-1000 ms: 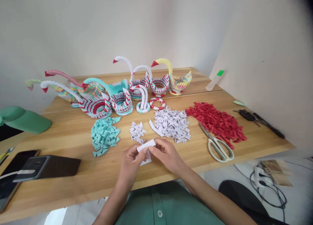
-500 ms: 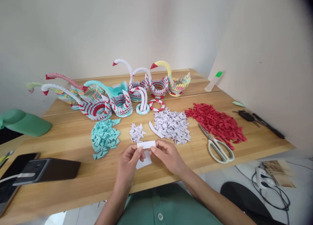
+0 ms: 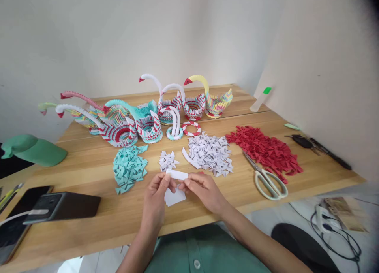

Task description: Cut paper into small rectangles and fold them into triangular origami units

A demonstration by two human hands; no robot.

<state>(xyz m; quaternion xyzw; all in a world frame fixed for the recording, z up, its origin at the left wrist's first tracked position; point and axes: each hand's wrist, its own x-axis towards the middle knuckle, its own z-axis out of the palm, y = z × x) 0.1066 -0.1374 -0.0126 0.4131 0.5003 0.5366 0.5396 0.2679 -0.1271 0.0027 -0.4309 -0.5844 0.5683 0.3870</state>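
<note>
A narrow folded strip of white paper [image 3: 177,174] spans the gap between my two hands, raised a little above the table. My left hand [image 3: 157,190] pinches its left end, thumb in front. The right end is pinched between the thumb and fingers of my right hand [image 3: 204,190]. Beneath the strip, flat white paper pieces [image 3: 174,198] lie on the wood, partly hidden by my fingers. Just beyond my hands are a small heap of white folded triangles [image 3: 167,161] and a larger white heap [image 3: 210,154] with a curved white chain [image 3: 190,158] at its edge.
Teal triangles [image 3: 129,168] are heaped at left, red ones [image 3: 266,150] at right beside scissors [image 3: 269,182]. Several paper swans [image 3: 118,132] and a red-white ring [image 3: 192,128] stand behind. A dark box [image 3: 71,205], phone [image 3: 20,213] and keys [image 3: 300,140] lie toward the sides.
The strip's right end has dipped slightly, so it now slants. Both hands keep their pinch on it. The whole view has shifted a little.
</note>
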